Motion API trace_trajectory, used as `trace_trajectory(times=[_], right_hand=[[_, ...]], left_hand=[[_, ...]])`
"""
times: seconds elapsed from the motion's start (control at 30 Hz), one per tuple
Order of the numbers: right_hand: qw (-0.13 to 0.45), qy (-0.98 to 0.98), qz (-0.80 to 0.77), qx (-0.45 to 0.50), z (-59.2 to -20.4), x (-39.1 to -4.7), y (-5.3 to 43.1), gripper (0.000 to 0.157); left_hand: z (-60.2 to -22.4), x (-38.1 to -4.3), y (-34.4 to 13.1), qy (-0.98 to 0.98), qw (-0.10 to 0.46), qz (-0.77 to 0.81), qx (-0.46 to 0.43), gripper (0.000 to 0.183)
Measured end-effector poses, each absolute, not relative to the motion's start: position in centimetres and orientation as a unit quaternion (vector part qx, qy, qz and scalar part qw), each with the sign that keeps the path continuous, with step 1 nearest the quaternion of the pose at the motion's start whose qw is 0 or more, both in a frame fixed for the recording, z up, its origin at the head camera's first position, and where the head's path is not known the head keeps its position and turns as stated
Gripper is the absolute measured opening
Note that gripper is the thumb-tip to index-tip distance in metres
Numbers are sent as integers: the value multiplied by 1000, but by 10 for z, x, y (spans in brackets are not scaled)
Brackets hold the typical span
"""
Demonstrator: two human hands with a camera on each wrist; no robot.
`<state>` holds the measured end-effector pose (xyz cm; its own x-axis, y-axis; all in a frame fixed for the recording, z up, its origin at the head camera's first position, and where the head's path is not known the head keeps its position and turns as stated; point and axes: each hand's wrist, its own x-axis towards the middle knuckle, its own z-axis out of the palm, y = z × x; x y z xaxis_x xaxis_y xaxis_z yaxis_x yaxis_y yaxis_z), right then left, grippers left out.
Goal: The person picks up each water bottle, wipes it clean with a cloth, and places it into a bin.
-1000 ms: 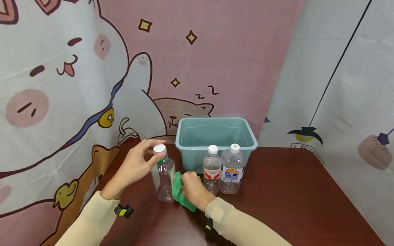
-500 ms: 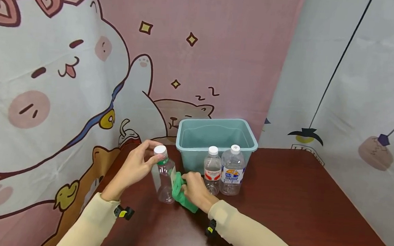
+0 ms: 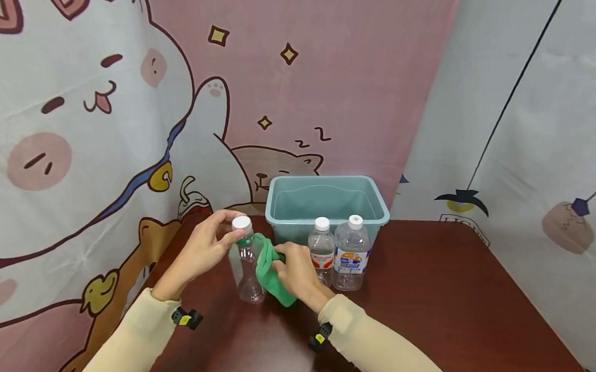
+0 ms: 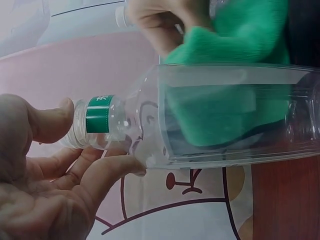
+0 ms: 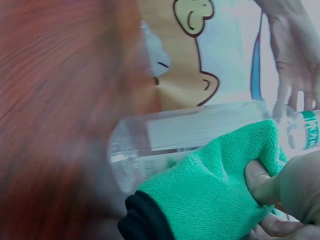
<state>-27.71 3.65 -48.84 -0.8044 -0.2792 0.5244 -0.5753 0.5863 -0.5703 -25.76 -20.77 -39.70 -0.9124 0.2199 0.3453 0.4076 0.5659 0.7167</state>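
Observation:
A clear plastic bottle (image 3: 249,275) with a white cap and a green neck band stands on the table at the left. My left hand (image 3: 205,248) grips it at the neck, just below the cap, thumb and fingers on either side. In my right hand (image 3: 299,271) is a bunched green cloth (image 3: 276,279), pinched between thumb and fingers. The cloth lies against the bottle's right side, near the shoulder. Through the clear wall in the left wrist view, the cloth (image 4: 225,110) shows behind the bottle. A dark edge (image 5: 145,217) borders the cloth in the right wrist view.
Two more capped clear bottles stand just right of my right hand: a smaller one with a red-and-white label (image 3: 321,245) and a wider one with a blue-and-white label (image 3: 351,259). Behind them sits a blue-green plastic bin (image 3: 295,229). The dark red-brown table (image 3: 440,300) stretches right.
My right hand has moved the cloth up along the bottle's side, from the lower body toward the shoulder. The left hand keeps its grip at the neck, and the other bottles stay put.

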Motion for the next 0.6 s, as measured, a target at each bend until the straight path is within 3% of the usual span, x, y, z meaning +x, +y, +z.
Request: trace_trajectory(times=[0.13, 0.6], right_hand=[[221, -855, 395, 253, -478, -279, 37, 29], [202, -833, 434, 277, -425, -269, 25, 28]], left_hand=[[-396, -258, -208, -877, 114, -430, -180, 34], [-397, -256, -206, -878, 116, -427, -182, 35]])
